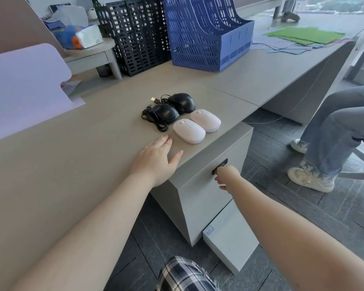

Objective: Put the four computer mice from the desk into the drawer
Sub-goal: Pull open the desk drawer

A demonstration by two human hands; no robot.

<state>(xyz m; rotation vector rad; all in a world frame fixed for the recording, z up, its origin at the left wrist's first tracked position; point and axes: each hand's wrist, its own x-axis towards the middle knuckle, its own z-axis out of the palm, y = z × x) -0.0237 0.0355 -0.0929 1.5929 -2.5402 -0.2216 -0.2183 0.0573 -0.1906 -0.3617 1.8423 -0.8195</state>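
Near the desk's (76, 164) right corner lie two black wired mice (166, 112) (182, 102) with tangled cables, and in front of them two pale pink wireless mice (189, 131) (205, 120). My left hand (158, 158) rests flat on the desk, fingers apart, just left of the nearer pink mouse and holding nothing. My right hand (227, 175) is curled at the dark handle (220, 165) of the drawer (210, 185) under that corner, fingers hooked on it. The drawer front looks closed.
A black mesh file rack (139, 38) and a blue one (206, 34) stand at the back of the desk. A lilac board (25, 87) stands at the left. Another person's legs (332, 131) and shoes are to the right. A lower grey cabinet unit (229, 242) juts out below.
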